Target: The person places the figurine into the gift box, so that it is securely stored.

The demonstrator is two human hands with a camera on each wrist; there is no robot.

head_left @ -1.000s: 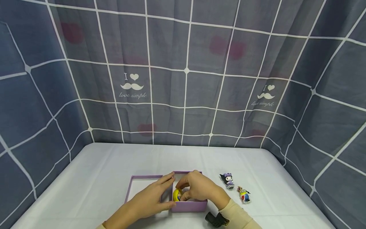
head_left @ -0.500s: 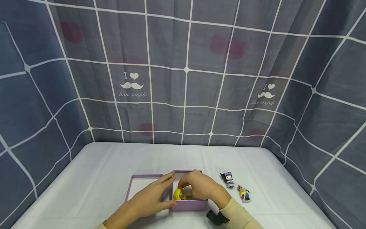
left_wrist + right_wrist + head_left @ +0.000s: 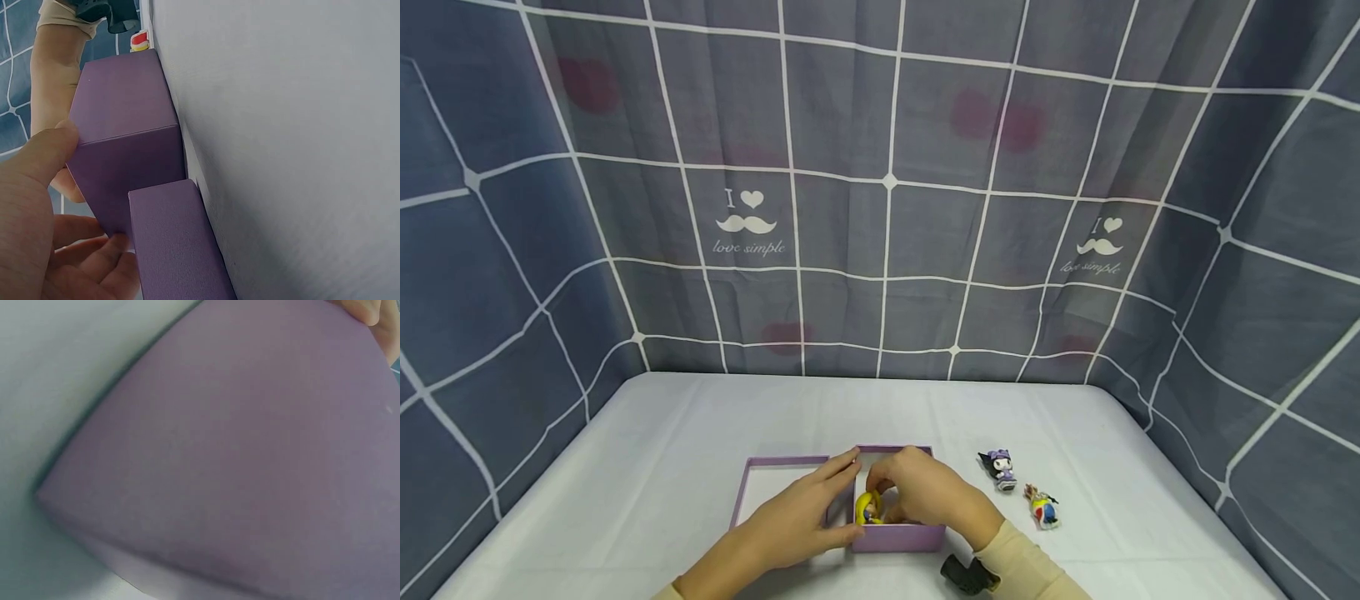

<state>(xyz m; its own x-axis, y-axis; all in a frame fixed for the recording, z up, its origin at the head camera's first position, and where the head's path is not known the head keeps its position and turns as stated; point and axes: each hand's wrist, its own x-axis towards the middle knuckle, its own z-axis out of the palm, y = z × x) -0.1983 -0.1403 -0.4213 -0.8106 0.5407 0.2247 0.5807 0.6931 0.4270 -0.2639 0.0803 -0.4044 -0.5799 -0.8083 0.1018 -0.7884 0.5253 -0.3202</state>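
Observation:
A purple box stands near the front of the table. My left hand grips its left side, thumb at the front corner; in the left wrist view, the same hand has bent fingers beside the box. Inside, my right hand pinches a small yellow-haired figure near the left wall, and its fingertips are partly hidden. The box wall fills most of the right wrist view, which does not show the figure.
A shallow purple-rimmed tray or lid adjoins the box on the left. To the right lie a purple-and-black figurine and a colourful figurine. A black object is by the right wrist. Grid-patterned curtain surrounds the table.
In the box, the yellow-haired figure has turned slightly under my right fingers, which have shifted a little. My left hand keeps its place.

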